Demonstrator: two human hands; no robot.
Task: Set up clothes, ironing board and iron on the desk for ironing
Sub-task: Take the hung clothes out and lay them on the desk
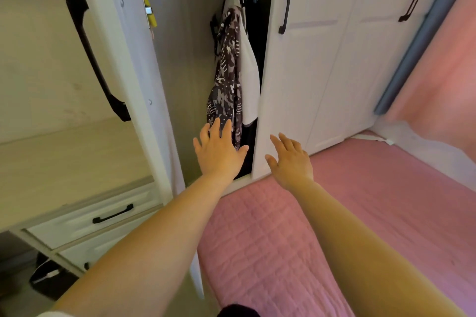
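While both arms reach into the open wardrobe (180, 64), the left hand (219, 152) spread flat at the hem of the patterned garment (228, 80) (hanging among others) and the right hand (291, 159) loose and empty near the shut door (304, 80), fetching clothes is evidently the step, and next comes lifting a hanger off the rail.

No readable text, label, brand, number or sign shows anywhere in this view of the open wardrobe.
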